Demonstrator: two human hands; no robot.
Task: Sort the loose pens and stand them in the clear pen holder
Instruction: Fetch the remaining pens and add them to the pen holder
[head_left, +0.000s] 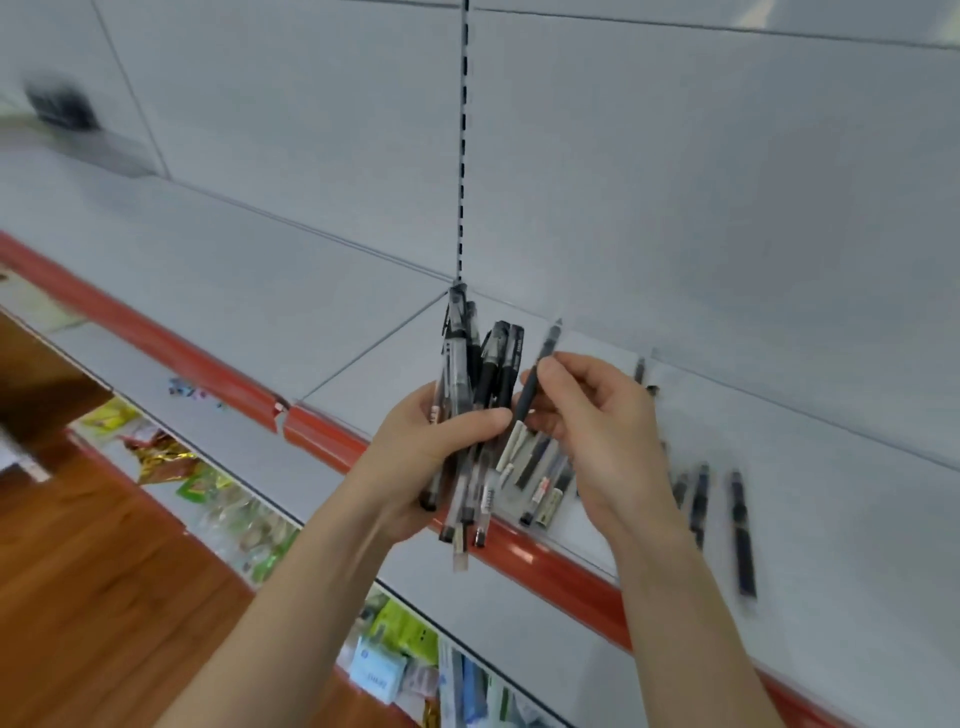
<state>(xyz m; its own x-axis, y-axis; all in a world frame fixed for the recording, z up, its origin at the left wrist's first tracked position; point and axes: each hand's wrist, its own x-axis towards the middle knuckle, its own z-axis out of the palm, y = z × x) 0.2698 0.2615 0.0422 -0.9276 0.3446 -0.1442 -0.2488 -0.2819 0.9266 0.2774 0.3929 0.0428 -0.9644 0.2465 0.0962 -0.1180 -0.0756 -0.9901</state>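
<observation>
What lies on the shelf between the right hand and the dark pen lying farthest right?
In the head view, between the right hand and the farthest-right pen lie at least two more loose dark pens on the grey shelf; blur hides details.

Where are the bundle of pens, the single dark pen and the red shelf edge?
bundle of pens (467, 384), head view, middle of barrels
single dark pen (531, 387), head view, barrel
red shelf edge (550, 569), head view, front strip

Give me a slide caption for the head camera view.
Left hand grips a bundle of black-and-clear pens; right hand adds one dark pen above a white shelf.
</observation>
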